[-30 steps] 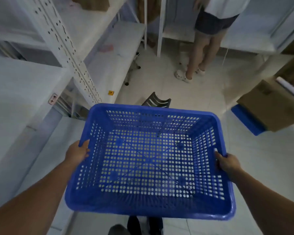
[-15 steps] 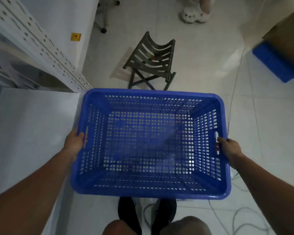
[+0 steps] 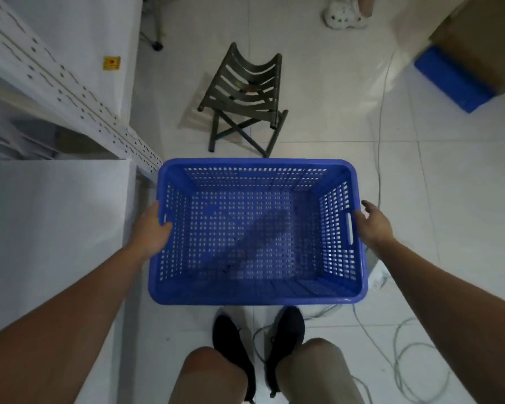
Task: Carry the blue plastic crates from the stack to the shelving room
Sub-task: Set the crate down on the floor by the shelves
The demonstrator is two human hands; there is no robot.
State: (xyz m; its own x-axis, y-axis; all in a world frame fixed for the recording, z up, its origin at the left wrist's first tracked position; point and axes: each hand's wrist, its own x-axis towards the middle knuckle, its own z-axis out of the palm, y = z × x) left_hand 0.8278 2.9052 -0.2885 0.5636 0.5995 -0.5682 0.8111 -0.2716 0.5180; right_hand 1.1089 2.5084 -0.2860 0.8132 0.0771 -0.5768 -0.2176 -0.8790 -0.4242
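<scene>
An empty blue perforated plastic crate (image 3: 257, 295) sits low over the tiled floor, just in front of my black shoes and bent knees. Whether it rests on the floor I cannot tell. My left hand (image 3: 152, 228) grips the crate's left rim, thumb hooked over the edge near the handle slot. At the right rim, beside the other handle slot, my right hand (image 3: 372, 224) lies against the outside with its fingers spread and loose.
A dark folding stool (image 3: 245, 97) stands right behind the crate. White metal shelving (image 3: 56, 91) lines the left side. A cardboard box (image 3: 484, 33) over a blue object (image 3: 452, 80) is at the upper right. Cables (image 3: 391, 354) trail on the floor at right. Another person's white clog (image 3: 344, 14) shows at the top.
The crate has gone down toward the floor and my view has tipped downward with my knees bending. My right hand's fingers have loosened from the right handle.
</scene>
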